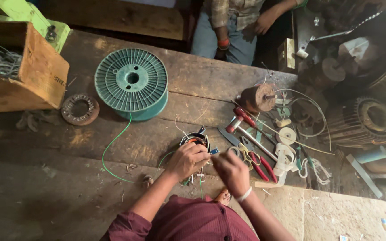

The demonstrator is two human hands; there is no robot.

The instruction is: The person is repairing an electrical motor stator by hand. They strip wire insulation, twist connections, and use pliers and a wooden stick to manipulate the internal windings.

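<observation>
1. The small round motor stator (pixel 196 139) sits on the wooden tabletop (pixel 193 80), on my side of the green wire spool (pixel 132 82) and off to its right; its open bore faces up at me, so its axis stands upright.
2. My left hand (pixel 186 159) rests curled against the stator's near rim, fingers bent shut over it; whether they pinch a wire I cannot tell.
3. My right hand (pixel 231 168) lies just right of the stator, fingers closed toward the left hand; what they grip is hidden.
4. Both forearms come up from my lap and meet near the stator.
5. A thin green wire (pixel 108 154) trails from the spool in a loop toward my hands.
6. Red-handled pliers (pixel 262 166) lie right of the stator.
</observation>
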